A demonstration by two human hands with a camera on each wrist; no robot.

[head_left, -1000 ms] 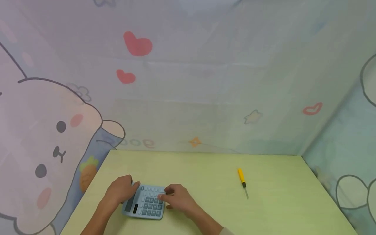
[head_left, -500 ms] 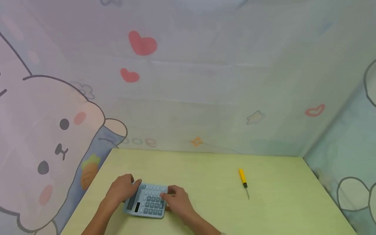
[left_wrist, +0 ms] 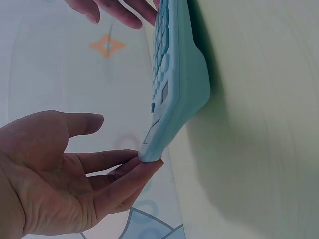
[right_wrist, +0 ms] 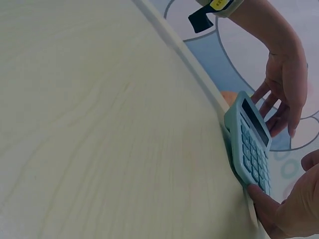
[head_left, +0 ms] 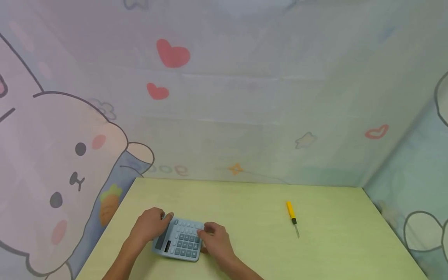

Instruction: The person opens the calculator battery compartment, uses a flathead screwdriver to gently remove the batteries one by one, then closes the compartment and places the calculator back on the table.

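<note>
A pale blue calculator [head_left: 179, 240] lies face up on the table's left part, turned so that its display strip is at the left. My left hand [head_left: 148, 225] is at the display end. In the left wrist view, its extended fingertips touch that end of the calculator [left_wrist: 187, 74], while the thumb stands clear of it. Beside the opposite end is my right hand [head_left: 216, 241]. The right wrist view has a finger of this hand [right_wrist: 294, 206] against the edge of the calculator [right_wrist: 249, 144], with the thumb raised off the keys.
A screwdriver [head_left: 291, 212] with a yellow handle lies to the right on the pale green table [head_left: 245, 217]. Behind the table hangs a printed cloth [head_left: 224, 97] with hearts and a cartoon rabbit, and cloth also closes off both sides.
The head view has shifted a little, carrying the whole scene slightly right. The calculator and both hands have edged a bit further right along the table. Both hands stay at its two ends.
</note>
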